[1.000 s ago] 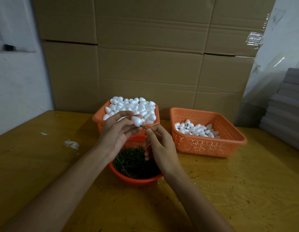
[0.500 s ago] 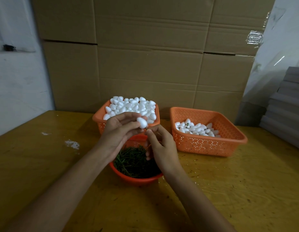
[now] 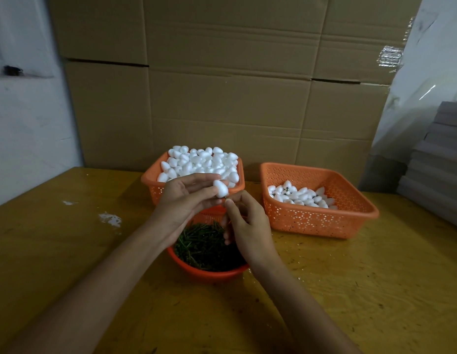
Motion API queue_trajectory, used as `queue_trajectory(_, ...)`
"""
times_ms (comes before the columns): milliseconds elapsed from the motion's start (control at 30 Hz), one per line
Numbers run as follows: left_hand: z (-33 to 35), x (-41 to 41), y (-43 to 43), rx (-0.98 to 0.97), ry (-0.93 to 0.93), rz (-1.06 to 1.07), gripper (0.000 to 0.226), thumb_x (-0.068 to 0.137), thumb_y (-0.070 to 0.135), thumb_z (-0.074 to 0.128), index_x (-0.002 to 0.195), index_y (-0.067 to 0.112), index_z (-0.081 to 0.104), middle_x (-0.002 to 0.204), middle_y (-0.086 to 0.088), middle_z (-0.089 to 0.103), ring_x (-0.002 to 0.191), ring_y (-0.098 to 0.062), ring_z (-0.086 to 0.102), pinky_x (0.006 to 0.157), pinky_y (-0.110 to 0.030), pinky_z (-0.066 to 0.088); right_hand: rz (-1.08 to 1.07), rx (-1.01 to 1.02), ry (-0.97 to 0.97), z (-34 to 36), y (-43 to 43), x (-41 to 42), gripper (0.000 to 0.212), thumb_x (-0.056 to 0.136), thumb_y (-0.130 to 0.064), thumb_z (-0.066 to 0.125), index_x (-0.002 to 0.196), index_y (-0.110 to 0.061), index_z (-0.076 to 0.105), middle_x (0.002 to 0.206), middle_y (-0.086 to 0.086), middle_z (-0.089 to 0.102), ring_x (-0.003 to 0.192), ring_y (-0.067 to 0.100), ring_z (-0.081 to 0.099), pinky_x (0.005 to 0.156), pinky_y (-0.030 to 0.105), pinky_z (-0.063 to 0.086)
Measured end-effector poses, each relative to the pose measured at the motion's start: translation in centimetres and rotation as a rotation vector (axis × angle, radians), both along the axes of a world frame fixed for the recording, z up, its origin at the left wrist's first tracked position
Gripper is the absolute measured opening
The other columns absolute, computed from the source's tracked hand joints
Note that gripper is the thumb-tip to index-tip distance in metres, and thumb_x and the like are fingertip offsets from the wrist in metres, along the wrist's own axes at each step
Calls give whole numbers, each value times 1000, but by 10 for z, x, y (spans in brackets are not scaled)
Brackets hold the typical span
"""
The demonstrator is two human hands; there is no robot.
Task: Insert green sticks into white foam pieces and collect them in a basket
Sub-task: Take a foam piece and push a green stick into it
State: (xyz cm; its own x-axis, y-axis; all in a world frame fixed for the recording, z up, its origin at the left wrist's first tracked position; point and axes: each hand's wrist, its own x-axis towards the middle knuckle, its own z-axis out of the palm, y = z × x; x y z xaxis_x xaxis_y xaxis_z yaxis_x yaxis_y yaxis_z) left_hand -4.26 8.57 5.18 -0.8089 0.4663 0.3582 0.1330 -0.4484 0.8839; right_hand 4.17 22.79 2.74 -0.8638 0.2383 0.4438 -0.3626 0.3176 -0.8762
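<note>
Cardboard boxes [image 3: 222,98] back a yellow bench [image 3: 350,290]. On it, a red bowl [image 3: 209,273] of green sticks [image 3: 196,244] is partly hidden. Above it the left hand [image 3: 182,200] has a pinching grip on a white foam piece [image 3: 220,189]; the right hand [image 3: 247,221], curled just below, pinches a barely visible stick tip [image 3: 225,198].

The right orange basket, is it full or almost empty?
Far from full: the right basket holds one low layer of foam pieces, well below its rim.

Yellow wooden table [image 3: 350,290]. Holds red bowl [image 3: 204,273] at centre, heaped orange basket [image 3: 148,178] at 12 o'clock, sparser basket [image 3: 311,221] at 2 o'clock, white crumbs [image 3: 110,218] at 9 o'clock.
</note>
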Motion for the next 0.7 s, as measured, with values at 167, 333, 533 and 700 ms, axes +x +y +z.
queue_trajectory(167, -1, -1, -1, 1, -15, -13, 25, 80, 14, 83, 105, 17, 82, 119, -18, 77, 115, -31, 74, 84, -29, 62, -5, 13, -6, -1, 0, 0, 15, 111, -24, 51, 107, -16, 63, 75, 8, 68, 55, 20, 61, 56, 40, 55)
queue_trajectory(333, -2, 0, 1, -96, 24, 21, 22, 88, 5, 78, 108, 14, 81, 115, -15, 78, 114, -27, 74, 87, -29, 62, -34, 62, -52, -4, 0, -3, 15, 110, -25, 53, 102, -17, 63, 79, 5, 72, 58, 18, 65, 59, 44, 58)
queue_trajectory(533, -1, 1, 1, -138, 17, 39, 25, 93, 0, 72, 114, 13, 77, 114, -16, 78, 114, -30, 74, 91, -31, 62, -49, 91, -71, -6, 0, -7, 15, 109, -28, 56, 98, -20, 63, 80, 0, 75, 58, 10, 66, 54, 32, 58)
queue_trajectory(700, -1, 1, -1, -99, 8, -3, 27, 84, 10, 79, 111, 12, 79, 117, -17, 77, 117, -31, 72, 91, -30, 61, -42, 74, -67, -7, 0, -7, 15, 109, -27, 57, 99, -19, 64, 79, 1, 74, 58, 11, 66, 54, 30, 57)
